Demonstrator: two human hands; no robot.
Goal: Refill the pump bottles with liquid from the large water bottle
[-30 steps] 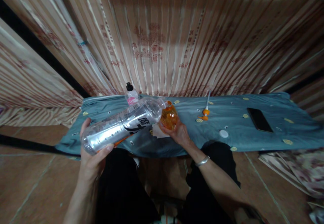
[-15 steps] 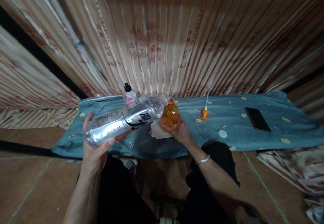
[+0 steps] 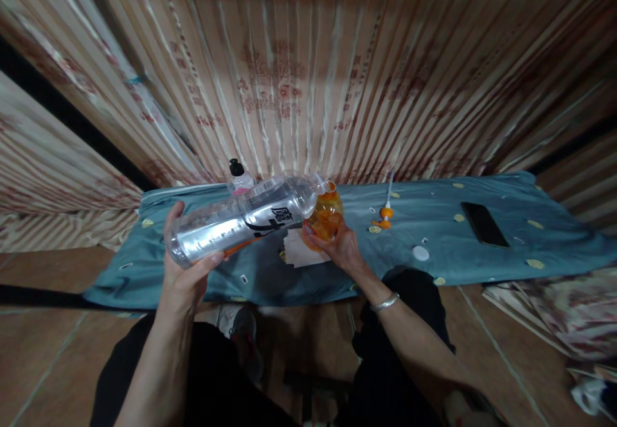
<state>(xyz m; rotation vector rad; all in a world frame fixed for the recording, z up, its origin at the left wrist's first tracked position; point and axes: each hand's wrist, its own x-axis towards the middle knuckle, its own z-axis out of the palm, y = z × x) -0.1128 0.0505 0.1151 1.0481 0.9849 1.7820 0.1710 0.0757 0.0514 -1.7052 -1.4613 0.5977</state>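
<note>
Cloth: teal, small yellow and white motifs. Curtain: beige-brown stripes, red tree print. Big bottle: clear, silver label, black characters. Small bottle: translucent orange. Pump: orange, whitish tube. Phone: black. Cap: white.

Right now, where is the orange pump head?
In the head view, the orange pump head lies on the blue-green cloth, right of the orange bottle and left of the phone.
</note>
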